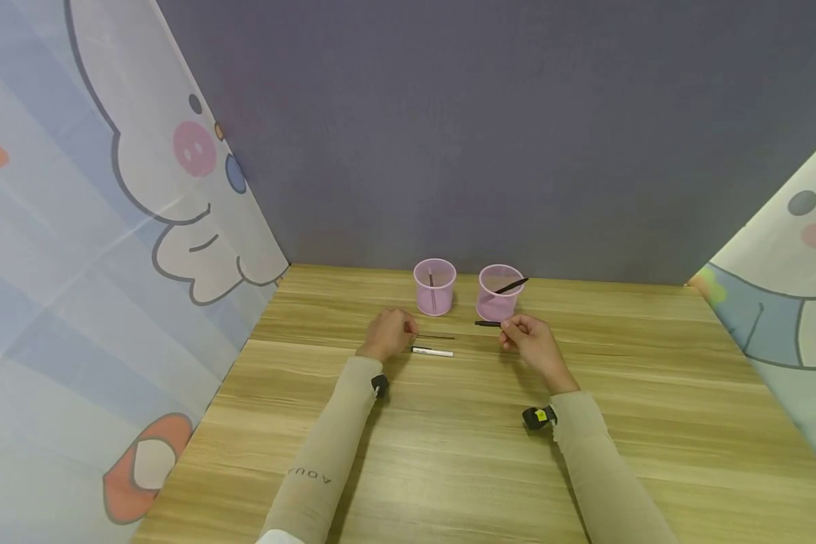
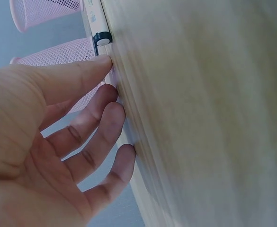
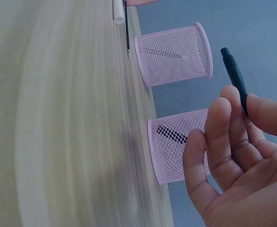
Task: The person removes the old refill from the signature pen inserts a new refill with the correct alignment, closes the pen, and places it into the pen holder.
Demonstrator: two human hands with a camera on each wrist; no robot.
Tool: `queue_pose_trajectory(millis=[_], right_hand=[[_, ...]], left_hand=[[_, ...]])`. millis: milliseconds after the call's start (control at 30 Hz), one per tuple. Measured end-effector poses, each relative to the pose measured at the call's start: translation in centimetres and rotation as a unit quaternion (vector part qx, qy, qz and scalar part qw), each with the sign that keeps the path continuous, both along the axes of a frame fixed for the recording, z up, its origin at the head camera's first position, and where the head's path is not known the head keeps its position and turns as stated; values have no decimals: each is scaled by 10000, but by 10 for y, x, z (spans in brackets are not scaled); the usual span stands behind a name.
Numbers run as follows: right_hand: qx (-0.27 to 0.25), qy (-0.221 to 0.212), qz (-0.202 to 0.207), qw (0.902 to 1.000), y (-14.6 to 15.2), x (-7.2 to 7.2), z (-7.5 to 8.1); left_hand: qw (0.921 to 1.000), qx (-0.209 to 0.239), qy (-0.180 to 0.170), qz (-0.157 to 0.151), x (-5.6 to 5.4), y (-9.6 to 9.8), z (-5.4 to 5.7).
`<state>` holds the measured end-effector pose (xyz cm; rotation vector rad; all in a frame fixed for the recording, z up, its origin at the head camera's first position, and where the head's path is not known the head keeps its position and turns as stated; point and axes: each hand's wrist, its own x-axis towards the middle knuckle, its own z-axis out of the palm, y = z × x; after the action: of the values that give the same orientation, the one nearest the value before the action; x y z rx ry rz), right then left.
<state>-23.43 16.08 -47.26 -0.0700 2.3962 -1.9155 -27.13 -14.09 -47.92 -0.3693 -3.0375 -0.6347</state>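
Observation:
My right hand (image 1: 532, 347) pinches a black pen (image 3: 233, 71) between thumb and fingers, raised off the table in front of the right pink mesh pen cup (image 1: 496, 305). My left hand (image 1: 386, 334) is low at the tabletop, thumb and forefinger pinching the left end of a thin dark pen refill (image 1: 438, 337); the exact contact is partly hidden. Just nearer than the refill lies a white marker (image 1: 435, 352) with a black end. Behind them stands the left pink mesh pen cup (image 1: 435, 301), holding a thin dark stick. A black pen (image 1: 513, 285) leans in the right cup.
Both cups stand upright near the back of the wood-grain table (image 1: 462, 453), before a dark grey panel (image 1: 489, 136). Cartoon-printed cloths hang at the left (image 1: 54, 264) and right (image 1: 789, 249) sides.

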Motion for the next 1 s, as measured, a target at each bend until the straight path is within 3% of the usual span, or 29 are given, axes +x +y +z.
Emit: queue_pose_trajectory(millis=[233, 633, 833, 1000], right_hand=[[-104, 156, 27, 9998, 0, 0, -2], [-110, 192, -26, 9998, 0, 0, -2], [-48, 193, -20, 9998, 0, 1, -1], [-32, 136, -8, 9999, 1, 1, -1]], left_hand=[[9998, 35, -205, -10, 1, 0, 2], [9997, 146, -205, 24, 2, 1, 3], [9992, 372, 167, 20, 0, 0, 5], [9956, 697, 622, 70, -7, 1, 16]])
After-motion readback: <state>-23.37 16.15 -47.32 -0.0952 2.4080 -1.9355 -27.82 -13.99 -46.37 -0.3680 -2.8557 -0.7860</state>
